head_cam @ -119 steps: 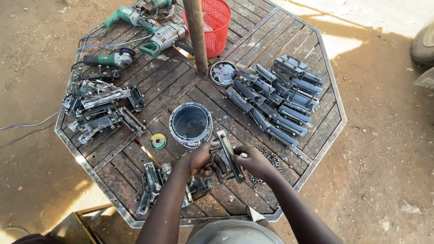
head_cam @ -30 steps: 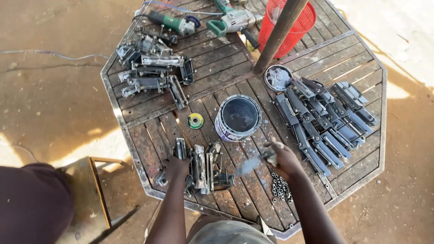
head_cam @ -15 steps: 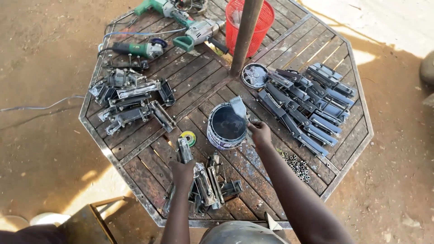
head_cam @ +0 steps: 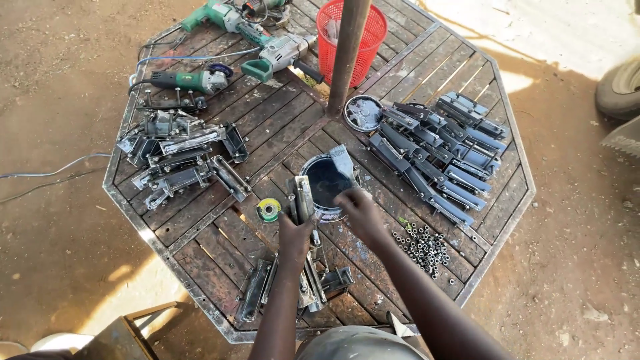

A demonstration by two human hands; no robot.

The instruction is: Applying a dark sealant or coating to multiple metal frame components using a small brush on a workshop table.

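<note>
My left hand (head_cam: 295, 236) grips a grey metal bracket (head_cam: 303, 196) and holds it upright beside an open can of dark paint (head_cam: 327, 183) near the middle of the octagonal wooden table (head_cam: 200, 227). In my right hand (head_cam: 360, 208) is a paintbrush (head_cam: 343, 165), its bristles over the can's rim. Below my left hand lies a small group of unpainted metal brackets (head_cam: 293, 287).
Dark painted brackets (head_cam: 437, 150) lie in rows on the right, bare ones (head_cam: 180, 157) in a pile on the left. The can lid (head_cam: 363, 112), a red basket (head_cam: 347, 30), a pole (head_cam: 347, 47), power tools (head_cam: 230, 47), a tape roll (head_cam: 269, 209) and small nuts (head_cam: 420, 243) share the table.
My left hand lifted a bracket from the near pile up beside the can. My right hand carried the brush to the can's rim. The view shifted.
</note>
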